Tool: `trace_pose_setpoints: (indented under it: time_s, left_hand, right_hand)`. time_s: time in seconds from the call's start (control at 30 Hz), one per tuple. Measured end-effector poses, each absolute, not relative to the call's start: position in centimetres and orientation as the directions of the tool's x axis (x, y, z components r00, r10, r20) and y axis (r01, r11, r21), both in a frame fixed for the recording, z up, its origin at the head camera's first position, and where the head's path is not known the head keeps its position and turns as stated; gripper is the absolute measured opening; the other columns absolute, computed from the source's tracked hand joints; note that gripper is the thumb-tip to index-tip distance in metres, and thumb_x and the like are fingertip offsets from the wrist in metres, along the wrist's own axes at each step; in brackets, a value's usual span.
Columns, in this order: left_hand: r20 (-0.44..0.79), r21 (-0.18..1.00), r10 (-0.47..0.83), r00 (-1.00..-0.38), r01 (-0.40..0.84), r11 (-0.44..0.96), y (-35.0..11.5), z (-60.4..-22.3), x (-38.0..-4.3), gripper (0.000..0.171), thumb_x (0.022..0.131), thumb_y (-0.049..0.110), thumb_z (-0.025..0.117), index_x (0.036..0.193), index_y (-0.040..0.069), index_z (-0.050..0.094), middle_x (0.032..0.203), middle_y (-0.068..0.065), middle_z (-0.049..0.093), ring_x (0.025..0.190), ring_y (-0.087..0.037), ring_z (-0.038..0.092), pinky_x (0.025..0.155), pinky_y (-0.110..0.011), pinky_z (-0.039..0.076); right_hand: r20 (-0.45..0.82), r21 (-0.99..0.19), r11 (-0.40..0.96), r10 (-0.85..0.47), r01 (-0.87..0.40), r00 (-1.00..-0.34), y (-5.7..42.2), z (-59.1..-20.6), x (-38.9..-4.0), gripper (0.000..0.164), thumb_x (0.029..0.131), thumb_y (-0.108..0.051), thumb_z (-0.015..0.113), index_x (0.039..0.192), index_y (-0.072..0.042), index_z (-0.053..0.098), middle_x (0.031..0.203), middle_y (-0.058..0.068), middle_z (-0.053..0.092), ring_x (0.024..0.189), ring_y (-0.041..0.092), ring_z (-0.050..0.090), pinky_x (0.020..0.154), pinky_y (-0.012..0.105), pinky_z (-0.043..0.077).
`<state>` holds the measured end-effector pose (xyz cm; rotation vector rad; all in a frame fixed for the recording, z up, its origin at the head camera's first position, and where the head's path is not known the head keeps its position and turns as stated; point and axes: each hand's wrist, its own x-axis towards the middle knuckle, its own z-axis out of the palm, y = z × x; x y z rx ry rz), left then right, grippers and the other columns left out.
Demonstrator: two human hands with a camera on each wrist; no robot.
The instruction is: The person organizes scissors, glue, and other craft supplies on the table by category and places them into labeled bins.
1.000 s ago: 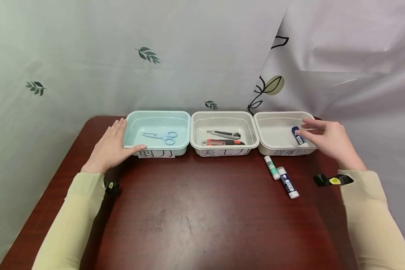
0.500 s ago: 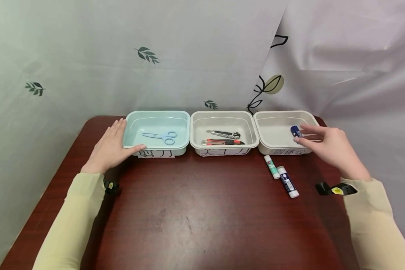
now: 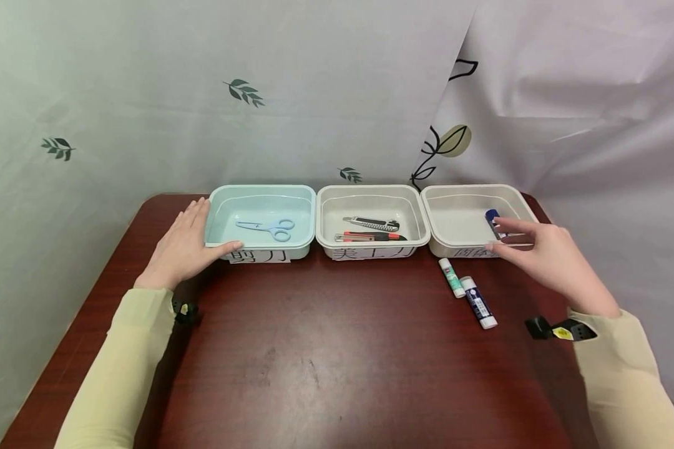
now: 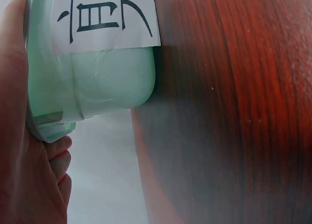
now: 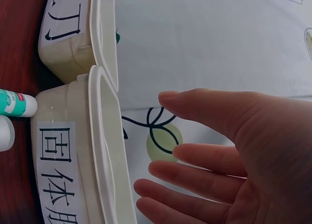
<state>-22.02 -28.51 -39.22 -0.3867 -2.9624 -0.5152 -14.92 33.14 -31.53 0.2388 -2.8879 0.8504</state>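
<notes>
My left hand (image 3: 176,246) rests on the left end of a pale blue bin (image 3: 263,188), its fingers straight along the side and the thumb on the front rim. Light blue scissors (image 3: 279,229) lie inside that bin. Over the front right corner of the right-hand white bin (image 3: 455,215) is my right hand (image 3: 556,255), holding nothing. The right wrist view confirms its fingers are extended and apart. A navy glue stick (image 3: 491,216) lies in this bin, partly hidden by the fingers. In front, a green glue stick (image 3: 452,278) and a navy-and-white glue stick (image 3: 479,304) lie on the table.
Between the outer bins stands a middle white bin (image 3: 326,212), holding a black utility knife (image 3: 374,223) and a red utility knife (image 3: 371,236). Paper labels with handwritten characters cover the bins' fronts. A patterned curtain (image 3: 314,93) hangs behind the dark red table (image 3: 326,349).
My right hand lets go of the navy glue stick in the right bin and draws slightly back toward the front right. My left hand stays where it was.
</notes>
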Motion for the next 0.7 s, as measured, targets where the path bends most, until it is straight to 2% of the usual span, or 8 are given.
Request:
trace_pose_setpoints:
  time_s: [0.13,0.37,0.53,0.7]
  left_hand:
    - [0.151,0.317,0.229,-0.962,0.267,0.91,-28.5,-39.2,-22.0,0.117,0.088,0.07,0.063,0.161,-0.005,0.01,0.165,-0.027,0.014,0.153,-0.039,0.009,0.124,-0.049,0.006]
    - [0.156,0.312,0.231,-0.96,0.27,0.911,-28.6,-39.2,-22.0,0.117,0.088,0.07,0.063,0.161,-0.005,0.01,0.165,-0.028,0.014,0.152,-0.041,0.01,0.124,-0.048,0.005]
    - [0.153,0.315,0.229,-0.961,0.267,0.911,-28.6,-39.2,-22.0,0.117,0.088,0.07,0.063,0.161,-0.005,0.01,0.165,-0.027,0.014,0.153,-0.04,0.01,0.125,-0.047,0.004]
    - [0.154,0.311,0.231,-0.961,0.269,0.911,-28.5,-39.1,-22.0,0.117,0.088,0.07,0.063,0.161,-0.005,0.01,0.165,-0.027,0.014,0.152,-0.04,0.011,0.124,-0.048,0.005]
  right_hand:
    - [0.161,-0.517,0.834,-0.129,-0.195,-0.978,33.1,-31.7,-14.6,0.054,0.089,-0.033,0.082,0.134,-0.008,0.068,0.109,0.016,0.074,0.089,0.021,0.075,0.073,0.003,0.044]
    - [0.144,-0.526,0.83,-0.127,-0.184,-0.981,32.9,-32.0,-14.1,0.059,0.087,-0.036,0.083,0.134,-0.005,0.067,0.121,0.016,0.071,0.089,0.013,0.074,0.073,0.001,0.043]
    - [0.149,-0.534,0.815,-0.173,-0.226,-0.974,32.7,-33.2,-13.9,0.06,0.087,-0.033,0.084,0.134,0.0,0.066,0.118,0.019,0.071,0.093,0.028,0.074,0.073,0.003,0.045]
    - [0.131,-0.54,0.805,-0.208,-0.245,-0.969,32.8,-34.5,-13.5,0.063,0.085,-0.03,0.086,0.134,0.004,0.064,0.12,0.024,0.069,0.094,0.034,0.074,0.071,0.003,0.046]
